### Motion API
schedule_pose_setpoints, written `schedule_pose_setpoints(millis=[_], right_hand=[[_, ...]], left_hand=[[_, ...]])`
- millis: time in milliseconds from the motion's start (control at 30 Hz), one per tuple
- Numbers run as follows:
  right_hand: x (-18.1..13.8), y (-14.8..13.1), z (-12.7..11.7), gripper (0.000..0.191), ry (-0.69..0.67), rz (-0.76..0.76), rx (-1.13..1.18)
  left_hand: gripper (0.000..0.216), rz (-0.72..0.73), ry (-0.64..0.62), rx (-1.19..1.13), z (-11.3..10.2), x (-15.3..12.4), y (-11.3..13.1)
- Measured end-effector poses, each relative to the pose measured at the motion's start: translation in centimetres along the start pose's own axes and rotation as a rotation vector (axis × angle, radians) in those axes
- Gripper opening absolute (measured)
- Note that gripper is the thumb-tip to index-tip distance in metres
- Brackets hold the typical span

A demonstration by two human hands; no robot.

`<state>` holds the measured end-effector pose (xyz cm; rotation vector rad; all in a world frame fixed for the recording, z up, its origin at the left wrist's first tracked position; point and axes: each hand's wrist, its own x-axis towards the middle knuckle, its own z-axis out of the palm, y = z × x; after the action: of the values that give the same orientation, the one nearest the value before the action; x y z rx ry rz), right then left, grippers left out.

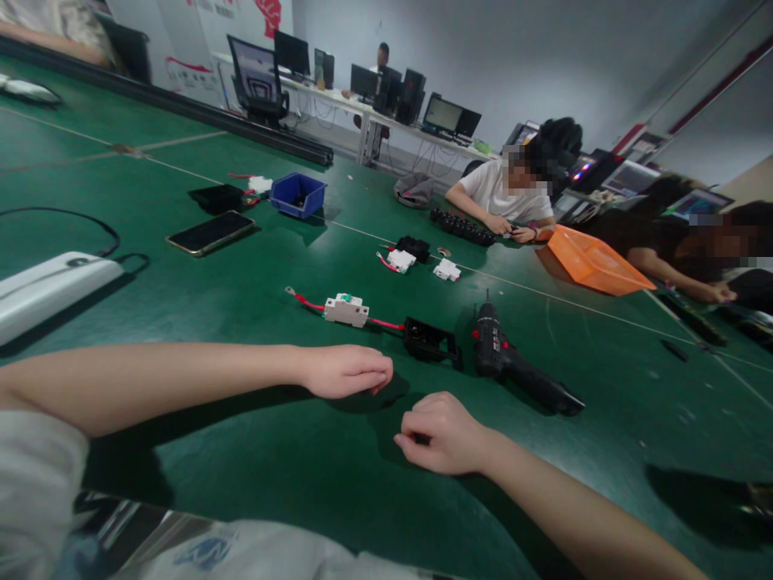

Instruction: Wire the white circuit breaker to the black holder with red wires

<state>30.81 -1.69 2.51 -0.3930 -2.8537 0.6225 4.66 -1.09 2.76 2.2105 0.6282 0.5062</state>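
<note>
My left hand rests on the green table, fingers curled in and nothing showing in them. To its right and nearer me lies my right hand, loosely fisted, also with nothing visible inside. Just beyond the hands is a white circuit breaker with a green part on top. A red wire runs from it to an open black plastic box; another red wire with a ring terminal sticks out on its left. A black cordless drill lies right of the box, bit pointing away from me.
Farther off are a phone, a blue bin, more breakers and an orange tray. A white device with a cable lies at left. Two people sit at the table's far right side; another is at the back desks.
</note>
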Motion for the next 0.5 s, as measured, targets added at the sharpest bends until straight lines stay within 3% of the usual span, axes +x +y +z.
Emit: schedule_pose_setpoints(millis=[500], right_hand=[[-0.09, 0.05, 0.08, 0.028, -0.011, -0.001, -0.021]], left_hand=[[0.036, -0.013, 0.009, -0.011, -0.06, -0.19, 0.11]])
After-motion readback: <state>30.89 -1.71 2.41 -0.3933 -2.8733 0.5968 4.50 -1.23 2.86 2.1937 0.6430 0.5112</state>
